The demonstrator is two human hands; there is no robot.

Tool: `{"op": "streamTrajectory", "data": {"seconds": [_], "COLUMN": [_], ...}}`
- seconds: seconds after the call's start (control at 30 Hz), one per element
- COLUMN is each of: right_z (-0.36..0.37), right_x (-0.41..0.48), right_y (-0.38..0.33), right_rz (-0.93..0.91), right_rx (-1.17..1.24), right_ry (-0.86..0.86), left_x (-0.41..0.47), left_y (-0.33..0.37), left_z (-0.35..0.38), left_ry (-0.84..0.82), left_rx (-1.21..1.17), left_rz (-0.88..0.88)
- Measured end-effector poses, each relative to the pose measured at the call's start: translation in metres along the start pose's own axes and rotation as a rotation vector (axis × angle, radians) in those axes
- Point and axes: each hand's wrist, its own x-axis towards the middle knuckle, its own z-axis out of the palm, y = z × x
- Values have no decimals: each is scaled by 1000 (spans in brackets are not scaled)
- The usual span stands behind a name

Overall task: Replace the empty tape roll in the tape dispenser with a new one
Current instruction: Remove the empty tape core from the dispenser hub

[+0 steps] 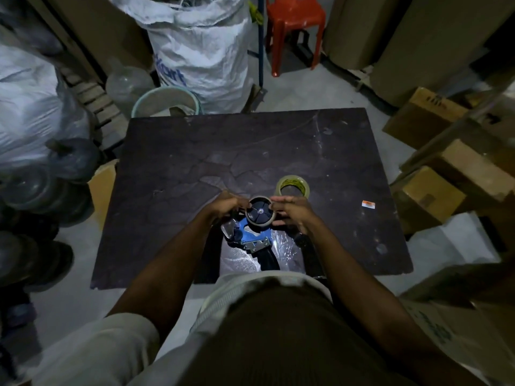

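A blue hand-held tape dispenser (252,236) lies near the front edge of the dark table (195,151), its black handle pointing toward me. An empty brown cardboard tape core (271,217) sits around the dispenser's black wheel. My left hand (227,204) grips the core's left side and my right hand (292,211) grips its right side. A new roll of clear tape (305,188) with a yellowish core lies flat on the table just beyond my right hand, untouched.
A small orange-and-white label (368,204) lies on the table at the right. Crinkled clear plastic (284,253) lies under the dispenser. Cardboard boxes (434,190) crowd the right; white sacks (200,51), a bucket (167,103) and a red chair (295,26) stand behind.
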Motion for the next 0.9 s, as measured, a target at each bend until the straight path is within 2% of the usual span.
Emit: {"op": "streamTrajectory", "data": {"seconds": [0.37,0.5,0.9], "right_z": [16,25,31], "right_x": [5,7,6], "right_y": [2,-1,-7], "right_rz": [-76,-110,-123], "right_rx": [-157,-256,-315], "right_ry": [120,180,261], "left_x": [-1,-4,-13], "left_y": [-14,-13,-5], "left_z": [-3,1,8], "left_ry": [44,89,212], "left_rx": [-21,-61,-114], "left_rz": [113,96,59]}}
